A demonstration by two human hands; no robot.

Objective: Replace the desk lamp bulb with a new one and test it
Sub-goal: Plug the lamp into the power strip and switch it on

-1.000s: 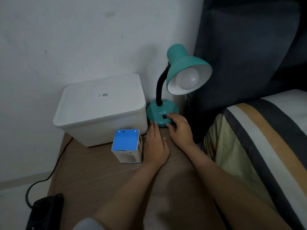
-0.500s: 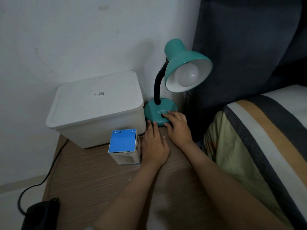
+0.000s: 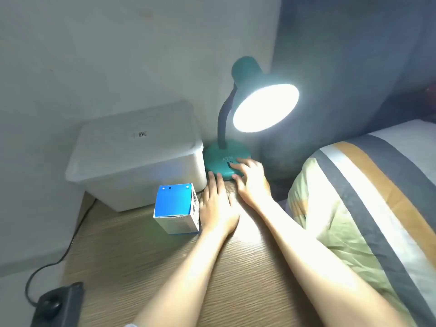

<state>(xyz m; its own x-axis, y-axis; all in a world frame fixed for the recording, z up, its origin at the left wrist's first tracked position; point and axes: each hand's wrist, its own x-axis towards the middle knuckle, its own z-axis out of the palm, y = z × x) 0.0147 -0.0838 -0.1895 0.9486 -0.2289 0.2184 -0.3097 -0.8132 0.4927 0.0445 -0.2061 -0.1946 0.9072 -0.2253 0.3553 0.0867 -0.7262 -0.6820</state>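
A teal desk lamp (image 3: 245, 74) stands at the back of the wooden table (image 3: 146, 260), its bulb (image 3: 265, 107) lit and glaring white inside the shade. My right hand (image 3: 251, 178) rests on the lamp's round base (image 3: 217, 159), fingertips at the black switch. My left hand (image 3: 218, 204) lies flat on the table just in front of the base, fingers apart, holding nothing. A blue and white bulb box (image 3: 175, 207) stands upright right beside my left hand.
A white lidded plastic bin (image 3: 134, 152) sits left of the lamp against the wall. A black power strip (image 3: 56, 303) with a cable lies at the table's front left corner. A striped pillow or bedding (image 3: 368, 208) borders the table on the right.
The bulb has gone from dark to lit, brightening the table and hands. Both hands stay almost where they were, right fingers on the switch.
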